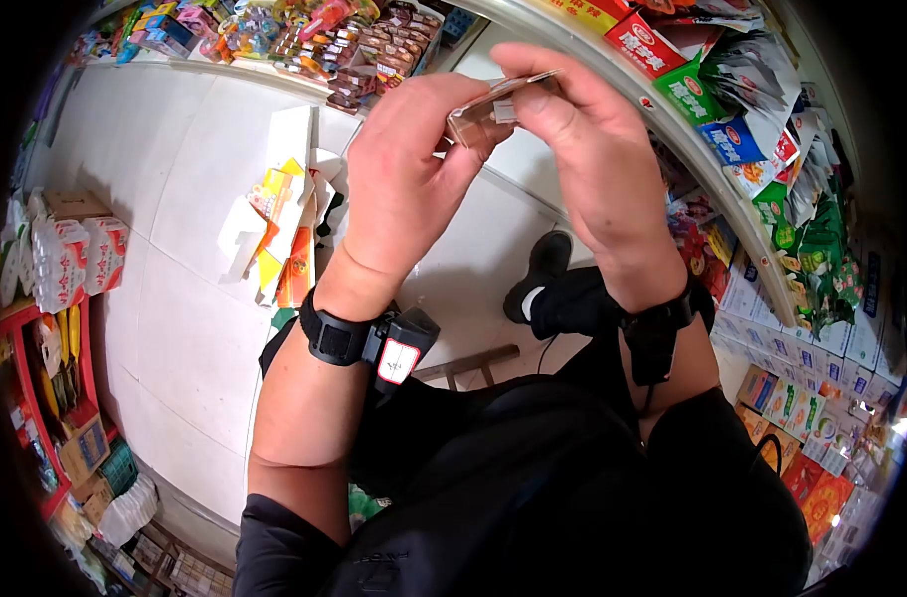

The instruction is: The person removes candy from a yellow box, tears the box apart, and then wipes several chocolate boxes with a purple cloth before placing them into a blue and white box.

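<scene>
Up in front of me, a thin, flat brown piece that looks like folded cardboard (481,105) is held between both hands, seen nearly edge-on. My left hand (409,164) is closed on its near left end, thumb and fingers gripping the edge. With thumb and fingers, my right hand (593,149) pinches the far right end. A small pale tab (504,110) shows under the piece by the right thumb. Part of the piece is hidden behind the fingers.
Torn white, yellow and orange cardboard packaging (284,214) lies on the tiled floor (175,298) to the left. Packed snack shelves (672,99) curve along the right, with stacked boxes (821,368) below. A red rack (21,328) stands left, and a wooden stool (468,366) is near my legs.
</scene>
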Demonstrator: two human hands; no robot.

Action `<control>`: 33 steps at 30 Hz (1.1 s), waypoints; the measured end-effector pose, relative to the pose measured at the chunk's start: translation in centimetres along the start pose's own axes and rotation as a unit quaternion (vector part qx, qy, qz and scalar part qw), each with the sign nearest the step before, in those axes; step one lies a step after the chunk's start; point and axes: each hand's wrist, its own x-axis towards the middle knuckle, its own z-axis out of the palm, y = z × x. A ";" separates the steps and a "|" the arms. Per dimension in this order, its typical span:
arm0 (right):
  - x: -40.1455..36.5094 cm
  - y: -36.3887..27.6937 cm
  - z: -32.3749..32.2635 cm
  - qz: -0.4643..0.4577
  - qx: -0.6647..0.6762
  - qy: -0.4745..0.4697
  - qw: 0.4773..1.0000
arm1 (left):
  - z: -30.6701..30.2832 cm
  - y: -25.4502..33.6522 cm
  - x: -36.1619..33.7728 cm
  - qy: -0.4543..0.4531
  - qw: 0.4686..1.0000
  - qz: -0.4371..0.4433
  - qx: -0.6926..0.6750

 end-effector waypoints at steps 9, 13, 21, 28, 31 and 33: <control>-0.1 1.3 -3.4 0.077 0.082 0.054 0.992 | -0.6 -1.2 0.4 0.028 0.963 -0.155 -0.219; -0.9 1.2 -4.7 0.105 0.478 -0.180 0.853 | -1.7 -2.1 1.1 0.065 0.947 -0.219 -0.225; -1.2 2.2 -2.8 0.039 0.532 -0.383 0.754 | -1.5 -2.1 1.1 0.058 0.951 -0.241 -0.186; -1.2 3.0 -3.1 0.016 0.519 -0.377 0.767 | -1.6 -2.3 1.3 0.057 0.955 -0.228 -0.180; -1.0 3.7 -3.5 0.096 0.488 -0.248 0.831 | -1.8 -5.1 0.3 -0.015 0.966 -0.245 -0.080; -0.7 4.3 -4.6 0.199 0.368 -0.141 0.897 | -2.4 -4.5 0.2 -0.182 0.961 -0.205 0.024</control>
